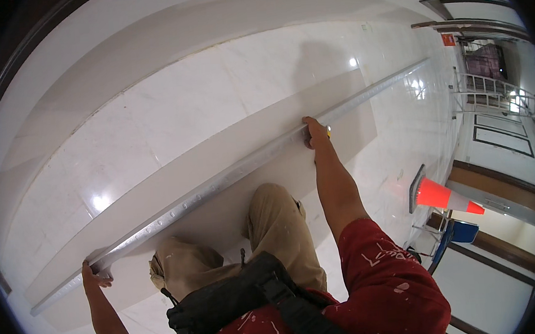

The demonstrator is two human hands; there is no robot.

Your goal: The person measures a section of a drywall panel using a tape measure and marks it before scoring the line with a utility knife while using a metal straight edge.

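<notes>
A long silvery metal channel lies slantwise across a large pale flat board on the floor. Both ends of the channel reach past the board. My left hand grips it near its near-left end, thumb and fingers round its edges. Farther up on the right, my right hand is closed over the same channel. A small yellow and dark object shows beside that hand; its kind is too small to tell. My knees in tan trousers are over the board's near edge.
The floor is glossy white tile, bordered by a pale wall along the far side. To the right stand an orange traffic cone, a blue seat and a metal ladder. A black bag hangs at my waist.
</notes>
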